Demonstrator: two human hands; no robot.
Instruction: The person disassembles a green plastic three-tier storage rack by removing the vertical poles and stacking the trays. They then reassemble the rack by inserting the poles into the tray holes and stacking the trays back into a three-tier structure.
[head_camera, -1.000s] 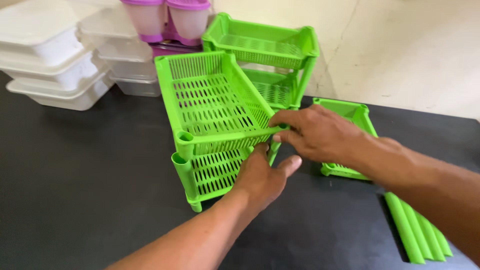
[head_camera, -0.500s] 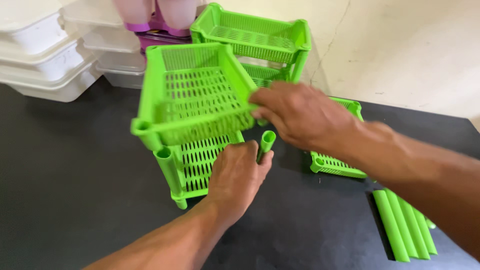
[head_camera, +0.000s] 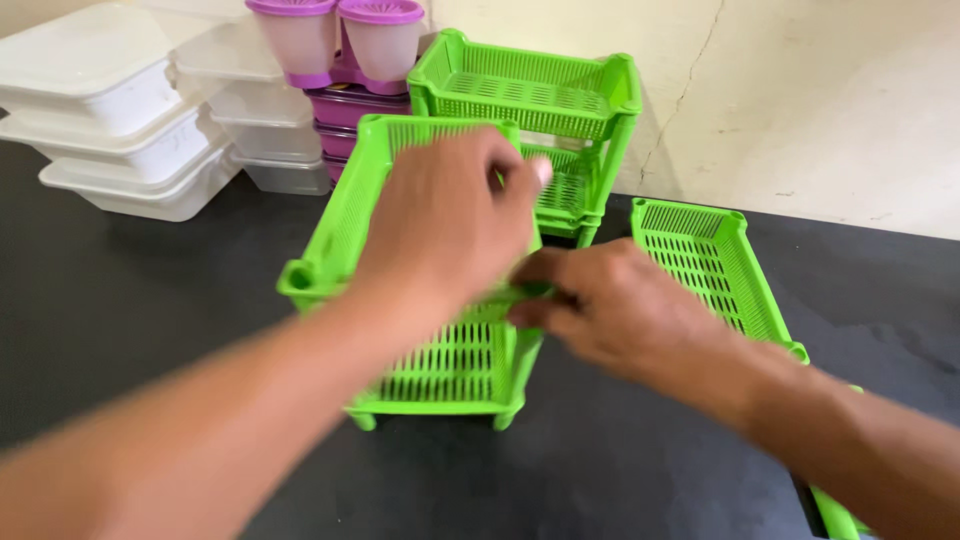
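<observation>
A bright green slotted plastic tray (head_camera: 335, 225) sits on top of a second green tray (head_camera: 450, 372) as a two-level rack on the black table (head_camera: 150, 330). My left hand (head_camera: 450, 220) lies over the upper tray, fingers curled at its far right edge. My right hand (head_camera: 610, 310) grips the upper tray's near right corner, above the lower tray's post. Both hands hide most of the upper tray.
A finished green rack (head_camera: 530, 90) stands just behind. A loose green tray (head_camera: 710, 260) lies to the right, and green poles (head_camera: 835, 515) poke in at the bottom right. White lidded containers (head_camera: 100, 110) and purple-lidded cups (head_camera: 340, 40) are stacked at the back left.
My left hand has gone from the lower tray's front up onto the upper tray. My right hand has slid down to the near right corner. The upper tray now sits lower and more level.
</observation>
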